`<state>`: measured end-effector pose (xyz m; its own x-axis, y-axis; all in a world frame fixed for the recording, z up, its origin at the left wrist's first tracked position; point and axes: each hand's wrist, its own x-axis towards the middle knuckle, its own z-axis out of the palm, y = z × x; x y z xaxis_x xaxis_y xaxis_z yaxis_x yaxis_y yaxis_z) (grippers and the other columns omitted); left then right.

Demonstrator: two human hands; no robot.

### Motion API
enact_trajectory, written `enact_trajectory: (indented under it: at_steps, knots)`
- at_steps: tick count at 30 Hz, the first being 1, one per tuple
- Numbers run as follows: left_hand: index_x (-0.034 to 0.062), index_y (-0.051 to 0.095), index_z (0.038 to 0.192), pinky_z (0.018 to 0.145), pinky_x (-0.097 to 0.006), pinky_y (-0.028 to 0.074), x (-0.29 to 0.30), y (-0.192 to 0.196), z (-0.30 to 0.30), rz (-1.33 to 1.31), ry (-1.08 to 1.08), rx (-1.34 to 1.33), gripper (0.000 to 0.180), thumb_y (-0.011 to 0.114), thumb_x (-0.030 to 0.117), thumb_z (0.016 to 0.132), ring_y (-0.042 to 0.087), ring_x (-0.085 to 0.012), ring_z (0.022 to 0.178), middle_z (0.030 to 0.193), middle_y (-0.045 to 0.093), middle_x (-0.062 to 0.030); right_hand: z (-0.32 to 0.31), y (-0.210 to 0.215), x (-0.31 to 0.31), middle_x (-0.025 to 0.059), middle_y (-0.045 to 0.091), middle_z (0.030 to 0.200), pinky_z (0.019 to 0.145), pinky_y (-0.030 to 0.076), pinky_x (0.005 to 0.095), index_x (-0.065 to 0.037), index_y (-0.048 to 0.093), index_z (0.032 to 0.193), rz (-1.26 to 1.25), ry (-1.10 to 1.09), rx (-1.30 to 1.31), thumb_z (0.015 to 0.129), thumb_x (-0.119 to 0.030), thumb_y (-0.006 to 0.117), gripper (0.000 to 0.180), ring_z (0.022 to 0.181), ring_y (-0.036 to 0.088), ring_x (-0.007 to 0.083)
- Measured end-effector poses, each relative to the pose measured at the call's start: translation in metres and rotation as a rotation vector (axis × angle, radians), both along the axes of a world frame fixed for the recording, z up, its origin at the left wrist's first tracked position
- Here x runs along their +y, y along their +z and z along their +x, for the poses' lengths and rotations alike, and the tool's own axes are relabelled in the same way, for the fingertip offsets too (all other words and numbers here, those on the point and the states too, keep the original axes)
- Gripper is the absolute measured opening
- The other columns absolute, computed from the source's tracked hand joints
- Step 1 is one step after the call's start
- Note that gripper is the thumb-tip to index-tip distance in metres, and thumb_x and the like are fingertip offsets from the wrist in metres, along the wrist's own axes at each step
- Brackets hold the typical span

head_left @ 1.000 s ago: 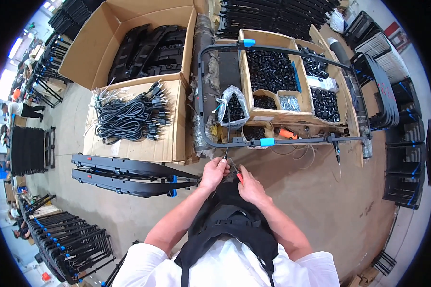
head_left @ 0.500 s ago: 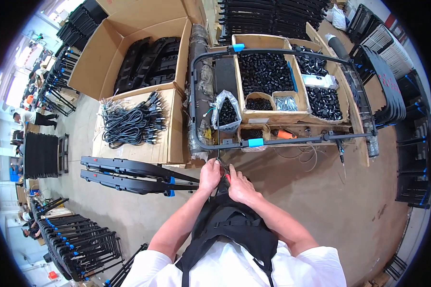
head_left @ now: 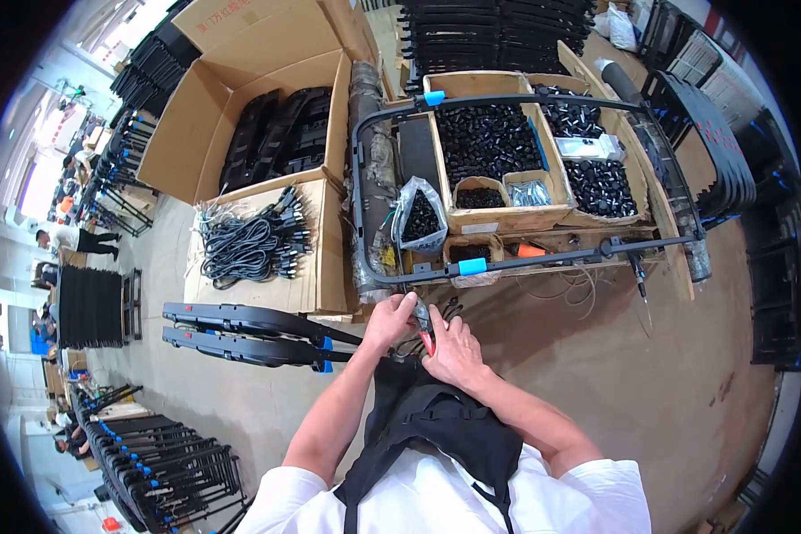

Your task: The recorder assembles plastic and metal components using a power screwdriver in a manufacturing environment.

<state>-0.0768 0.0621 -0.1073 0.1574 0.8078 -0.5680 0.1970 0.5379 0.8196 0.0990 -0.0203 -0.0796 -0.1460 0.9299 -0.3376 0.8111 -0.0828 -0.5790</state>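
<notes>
Right hand [head_left: 455, 351], fingers wrapped round red-handled grey metal pliers [head_left: 424, 320], nearside of black tubular frame [head_left: 507, 264]; pliers likely stiff, light, best gripped by handles [head_left: 428, 343]; left hand [head_left: 390, 322], fingers bent, hold unclear

Brown-grey floor [head_left: 578, 383] with dark stains, pale wall [head_left: 780, 409] at lower right, bright windows [head_left: 37, 173] far left

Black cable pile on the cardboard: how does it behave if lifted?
The black cable pile will probably sag, since its cords lie in loose curves. Pulling one may drag others along, as they overlap. The connector ends, fanned at its right, would likely dangle.
</notes>
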Motion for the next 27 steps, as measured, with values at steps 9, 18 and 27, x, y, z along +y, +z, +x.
enact_trajectory:
  at_steps: [9,18,27]
  knots:
    - [-0.0012,0.075,0.106,0.075,-0.04,0.06,0.035,-0.011,-0.029,0.213,-0.334,0.464,0.046,0.052,0.039,0.106,0.075,-0.023,0.079,0.081,0.075,-0.0124,-0.029,0.022,-0.01,0.0294,0.056,0.113,0.085,0.058,0.0547,-0.016,0.028,0.165,0.12,-0.037,-0.085,0.081,-0.026,0.075,0.097,0.1,0.065,0.0473]
    - [0.0062,0.079,0.091,0.091,-0.054,0.052,0.108,0.026,-0.028,1.042,-0.635,0.978,0.054,0.046,0.047,0.106,0.072,-0.0444,0.084,0.092,0.076,-0.0222,-0.066,0.02,-0.002,0.0252,0.056,0.106,0.078,0.06,0.0531,-0.028,0.034,0.164,0.183,-0.192,-0.217,0.085,-0.018,0.07,0.087,0.089,0.069,0.0446]
    - [0.0065,0.072,0.098,0.085,-0.055,0.056,0.115,0.007,-0.019,0.786,-0.735,0.801,0.049,0.044,0.045,0.108,0.073,-0.0433,0.092,0.094,0.076,-0.0231,-0.097,0.016,-0.001,0.0248,0.056,0.107,0.071,0.061,0.0497,-0.026,0.037,0.163,0.208,-0.291,-0.333,0.087,-0.018,0.069,0.084,0.084,0.069,0.0415]
